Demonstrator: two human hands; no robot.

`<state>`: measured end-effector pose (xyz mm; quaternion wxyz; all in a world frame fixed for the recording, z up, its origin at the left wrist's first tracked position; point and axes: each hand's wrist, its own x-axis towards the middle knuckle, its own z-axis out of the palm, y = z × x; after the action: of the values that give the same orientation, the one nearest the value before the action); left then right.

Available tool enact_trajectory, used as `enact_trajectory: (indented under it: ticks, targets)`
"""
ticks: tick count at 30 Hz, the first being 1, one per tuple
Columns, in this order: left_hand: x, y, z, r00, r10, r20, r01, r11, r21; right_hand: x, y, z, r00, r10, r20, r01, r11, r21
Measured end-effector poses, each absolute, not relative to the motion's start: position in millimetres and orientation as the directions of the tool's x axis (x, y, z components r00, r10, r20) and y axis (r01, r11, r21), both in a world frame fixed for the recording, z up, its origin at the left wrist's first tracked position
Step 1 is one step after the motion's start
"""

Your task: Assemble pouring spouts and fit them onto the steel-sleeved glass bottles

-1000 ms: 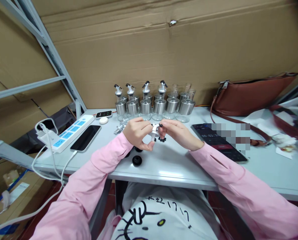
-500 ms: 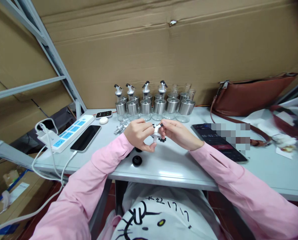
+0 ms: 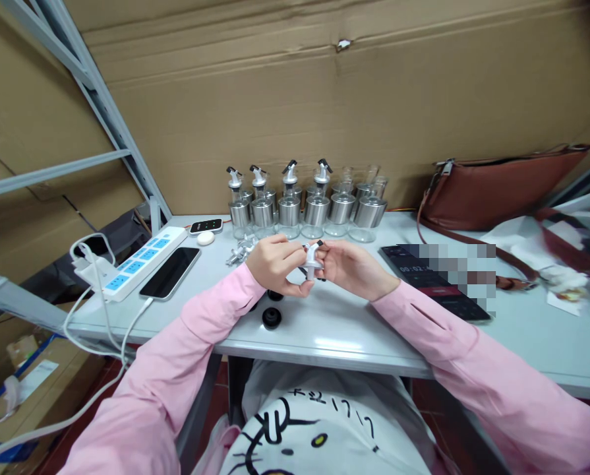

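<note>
A white pour spout (image 3: 312, 262) with a small black flap at its tip is held upright between my two hands above the table. My left hand (image 3: 276, 262) grips its side, thumb near the bottom of the stem. From the other side, my right hand (image 3: 350, 265) has its fingers closed around the spout too, near the flap. Black rubber stoppers (image 3: 271, 318) lie on the table below my left wrist, partly covered by it. Behind my left hand rests a pile of loose silvery spouts (image 3: 240, 251).
Glass bottles with steel sleeves (image 3: 316, 212) stand in rows at the back; several carry spouts. To the left are a power strip (image 3: 139, 264), a phone (image 3: 170, 274) and cables. A tablet-like device (image 3: 438, 284) and a brown bag (image 3: 497, 191) lie to the right.
My right-hand fingers have shifted down from the flap to the spout's side. The spout now stands a little more upright; my left hand has barely moved.
</note>
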<state>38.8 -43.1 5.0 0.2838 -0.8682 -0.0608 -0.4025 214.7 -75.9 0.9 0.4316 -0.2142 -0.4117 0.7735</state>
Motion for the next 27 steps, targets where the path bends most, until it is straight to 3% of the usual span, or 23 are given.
enact_trajectory:
  ticks: [27]
  targets:
    - [45.1,-46.4,3.6,0.623,-0.208,0.754,0.233,-0.871,-0.433,216.7,-77.5,-2.3,-0.573,0.819,0.000,-0.514,-0.359,-0.779]
